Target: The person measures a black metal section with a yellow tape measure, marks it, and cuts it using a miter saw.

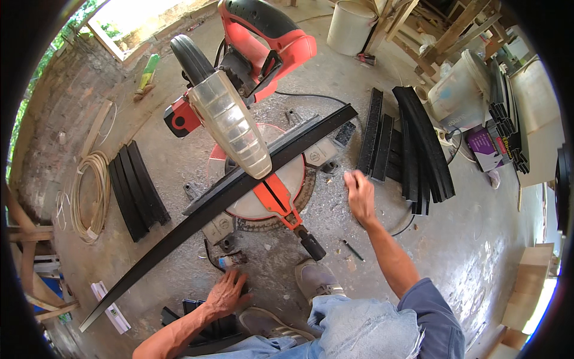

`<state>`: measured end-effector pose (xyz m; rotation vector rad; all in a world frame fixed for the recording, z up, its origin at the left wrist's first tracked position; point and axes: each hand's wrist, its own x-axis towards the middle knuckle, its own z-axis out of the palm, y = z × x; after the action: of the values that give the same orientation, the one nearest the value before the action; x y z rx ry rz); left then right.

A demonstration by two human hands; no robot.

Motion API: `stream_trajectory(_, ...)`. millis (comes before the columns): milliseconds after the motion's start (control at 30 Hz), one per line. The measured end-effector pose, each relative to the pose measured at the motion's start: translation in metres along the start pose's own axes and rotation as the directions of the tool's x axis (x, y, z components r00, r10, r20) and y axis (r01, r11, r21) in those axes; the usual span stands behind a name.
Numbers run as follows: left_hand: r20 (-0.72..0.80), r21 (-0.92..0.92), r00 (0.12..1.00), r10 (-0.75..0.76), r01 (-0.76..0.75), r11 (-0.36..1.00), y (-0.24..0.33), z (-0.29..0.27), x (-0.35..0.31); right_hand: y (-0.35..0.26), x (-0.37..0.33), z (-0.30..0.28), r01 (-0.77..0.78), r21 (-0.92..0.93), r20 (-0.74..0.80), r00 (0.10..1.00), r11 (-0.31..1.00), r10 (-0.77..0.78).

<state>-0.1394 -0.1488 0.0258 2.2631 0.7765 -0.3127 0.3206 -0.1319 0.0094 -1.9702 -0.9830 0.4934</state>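
A red and black mitre saw (269, 54) stands on the floor, its clear ribbed blade guard (230, 122) over a long black profile bar (179, 251). The bar lies slantwise across the saw table (293, 179) and reaches far out at lower left. My left hand (226, 293) is open, fingers apart, close to a small blue and white object (228, 261) by the saw's foot. Right of the saw, my right hand (360, 196) is raised with curled fingers. Whether it holds anything is hidden. A dark pencil-like stick (354, 250) lies below it.
Cut black profile pieces lie at right (418, 149), at left (137, 191) and near my left forearm (218, 329). A coiled cable (91, 194), a pale level-like bar (110, 307), white buckets (460, 90) and a purple box (484, 148) stand or lie around. My shoes (317, 280) are close to the saw.
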Motion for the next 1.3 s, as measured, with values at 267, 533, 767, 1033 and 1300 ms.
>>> stream_trajectory(267,-0.743,0.284,0.669,-0.006,0.323,0.903,-0.07,-0.087,-0.025,0.01,0.135,0.056,-0.248,0.308,0.069,0.969,0.918,0.238)
stream_trajectory(533,-0.467,0.157,0.796,-0.385,0.503,0.85,-0.146,-0.107,-0.081,0.009,0.143,0.066,-0.364,0.713,0.236,0.929,0.599,0.284)
stream_trajectory(767,-0.45,0.154,0.831,-0.326,0.432,0.889,-0.127,-0.116,-0.057,0.021,0.164,0.054,-0.256,0.729,0.127,0.962,0.635,0.242)
stream_trajectory(1033,-0.442,0.201,0.837,-0.322,0.442,0.874,-0.126,-0.115,-0.053,0.024,0.163,0.063,-0.227,0.707,0.078,0.966,0.669,0.245)
stream_trajectory(1300,-0.387,0.182,0.835,-0.392,0.486,0.855,-0.122,-0.12,-0.05,0.03,0.161,0.07,-0.203,0.726,0.058,0.97,0.657,0.235)
